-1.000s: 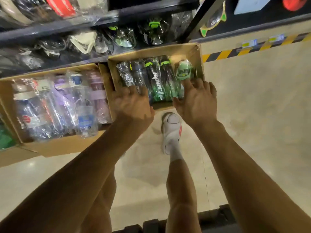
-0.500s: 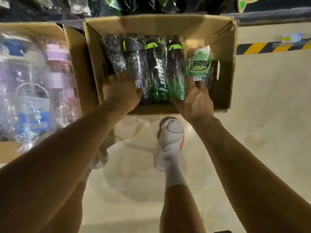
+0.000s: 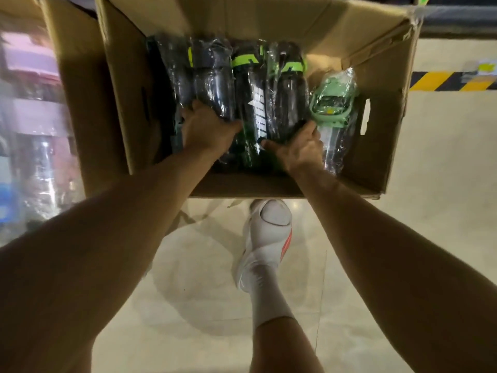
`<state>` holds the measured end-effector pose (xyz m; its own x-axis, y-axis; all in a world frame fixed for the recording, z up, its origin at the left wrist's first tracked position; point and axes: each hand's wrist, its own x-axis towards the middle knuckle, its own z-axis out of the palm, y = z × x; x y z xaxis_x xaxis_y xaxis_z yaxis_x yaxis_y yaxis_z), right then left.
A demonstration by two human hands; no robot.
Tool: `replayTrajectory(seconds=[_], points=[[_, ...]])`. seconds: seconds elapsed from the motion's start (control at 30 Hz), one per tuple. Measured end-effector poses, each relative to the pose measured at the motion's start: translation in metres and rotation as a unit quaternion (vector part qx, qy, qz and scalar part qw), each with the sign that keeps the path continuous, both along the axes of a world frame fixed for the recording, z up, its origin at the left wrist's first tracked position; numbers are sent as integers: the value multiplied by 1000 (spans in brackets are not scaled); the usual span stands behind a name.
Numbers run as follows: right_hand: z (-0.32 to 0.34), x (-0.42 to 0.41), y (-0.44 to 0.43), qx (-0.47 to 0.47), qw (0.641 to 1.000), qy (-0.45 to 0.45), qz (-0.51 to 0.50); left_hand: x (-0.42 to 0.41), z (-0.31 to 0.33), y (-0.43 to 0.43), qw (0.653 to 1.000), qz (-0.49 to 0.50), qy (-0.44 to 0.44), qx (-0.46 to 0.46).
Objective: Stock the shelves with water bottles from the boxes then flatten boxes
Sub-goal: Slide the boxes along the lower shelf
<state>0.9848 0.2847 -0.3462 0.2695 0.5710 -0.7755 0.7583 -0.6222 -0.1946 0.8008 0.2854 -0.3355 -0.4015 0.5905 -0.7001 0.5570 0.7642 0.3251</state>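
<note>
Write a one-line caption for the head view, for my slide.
Left hand and right hand grip wrapped dark bottles inside the open cardboard box, beside a pale green bottle.

A glossy beige tiled floor (image 3: 441,189) carries everything here, with a faint grout line running toward the viewer right of centre. On it at the far side sits an open brown cardboard box (image 3: 382,149) with a hand-hole cut in its right wall, and just beside it on the left a second brown cardboard box (image 3: 88,117), their walls touching. A white shoe with an orange-red stripe (image 3: 266,238) stands planted just before the open box. Farther right, a yellow-and-black hazard stripe (image 3: 441,81) crosses the floor.
</note>
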Motion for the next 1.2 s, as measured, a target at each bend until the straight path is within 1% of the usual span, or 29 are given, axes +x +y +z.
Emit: replayTrajectory(seconds=[0.17,0.33,0.4,0.5,0.57,0.63,0.7,0.8,0.9,0.97,1.1,1.2], points=[[-15,11,13,-31,999,-23,8,8,-9,10,999,-23,25,-31],[-18,21,18,-33,999,-11,21,1,-17,8,1000,-4,11,-3],[-20,19,16,-24,1000,6,-11,-1,-20,4,1000,6,-3,10],[-20,19,14,-5,991,60,-116,1,-19,0,999,5,-6,33],[-18,21,14,-8,987,87,-138,5,-21,-4,999,0,-9,32],[-16,20,11,-11,987,92,-128,7,-30,-6,999,14,-38,24],[-15,20,9,7,986,104,-131,6,-38,-4,997,34,-68,15],[-10,23,6,18,974,147,-171,1,-47,-1,994,45,-101,8],[-3,35,5,11,962,190,-198,-1,-49,4,990,37,-132,-19],[6,39,4,18,963,194,-186,-2,-46,8,988,25,-147,-28],[38,49,3,32,964,204,-168,-4,-18,6,982,49,-182,-6],[68,48,-1,55,962,218,-152,-7,21,2,975,67,-211,-2]])
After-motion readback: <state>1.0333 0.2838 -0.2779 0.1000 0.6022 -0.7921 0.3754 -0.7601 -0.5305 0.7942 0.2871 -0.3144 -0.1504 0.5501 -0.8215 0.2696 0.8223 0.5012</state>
